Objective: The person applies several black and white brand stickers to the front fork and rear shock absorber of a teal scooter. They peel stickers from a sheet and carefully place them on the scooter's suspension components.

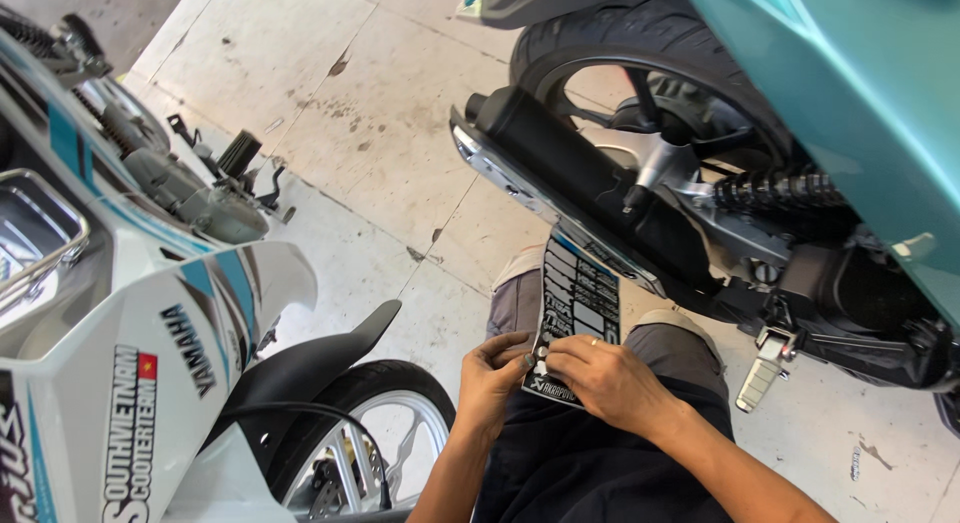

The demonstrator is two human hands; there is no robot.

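Step in hand: We judge that a decal is being picked loose from the black sticker sheet (575, 303); both sets of fingertips meet at one small pale piece near the sheet's lower edge.

Sticker sheet: It lies propped on our lap, across the grey trousers (520, 303), its upper end near the knees and just below the black exhaust (580, 178) of the teal scooter (860, 103). We cannot tell how much of the decal's edge is already lifted.

Left hand (492, 373): Fingers curled inward, thumb and forefinger pinching at the small piece on the sheet's lower left edge; the wrist comes up from the bottom of the view.

Right hand (612, 378): Laid flat over the sheet's lower right corner, pressing it down, a ring on one finger; its fingertips close on the same spot, so it is neither clenched nor free.

Next move, as we judge it: Peeling cleanly calls for a steady hold on the sheet and a slow, low pull, lest the decal crease or tear.

Surroundings: A white motorbike (150, 323) with its front wheel (370, 433) stands to our left; the stained concrete floor (380, 113) runs between the two machines.
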